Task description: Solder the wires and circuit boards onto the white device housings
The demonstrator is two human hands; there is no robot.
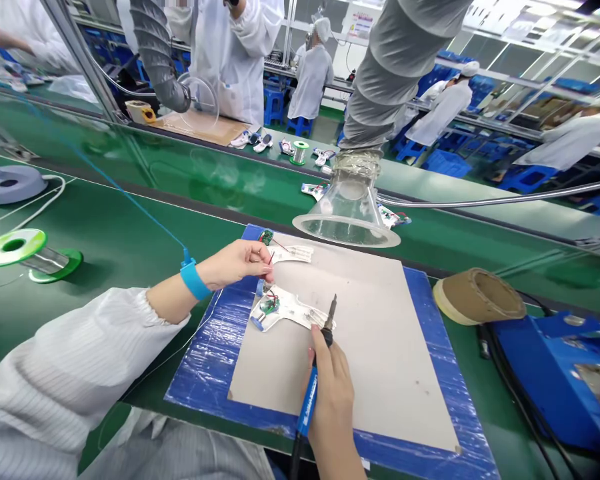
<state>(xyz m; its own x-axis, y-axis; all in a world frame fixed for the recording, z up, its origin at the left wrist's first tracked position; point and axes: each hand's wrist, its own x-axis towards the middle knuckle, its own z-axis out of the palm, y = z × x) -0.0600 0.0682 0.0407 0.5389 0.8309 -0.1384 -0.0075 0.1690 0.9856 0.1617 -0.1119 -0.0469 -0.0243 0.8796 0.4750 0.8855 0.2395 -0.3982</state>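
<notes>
My right hand (333, 387) holds a soldering iron (309, 400) by its blue handle, its dark tip pointing up and away over the board. Just left of the tip lies a white plastic housing (293, 309) with a small green circuit board, red wires and a silver part. My left hand (245, 261), wearing a blue wrist strap (195, 280), has thumb and fingers pinched on what looks like a thin dark red wire (271, 257). Partly hidden behind those fingers is a second white housing (297, 253) with a green board at its left end.
A beige work board (370, 373) with blue taped edges lies beneath. Over its far edge hangs a clear fume hood (347, 220). A solder spool (50, 260) stands left; a cardboard ring (480, 297) and blue holder (555, 380) stand right. Co-workers in white are beyond.
</notes>
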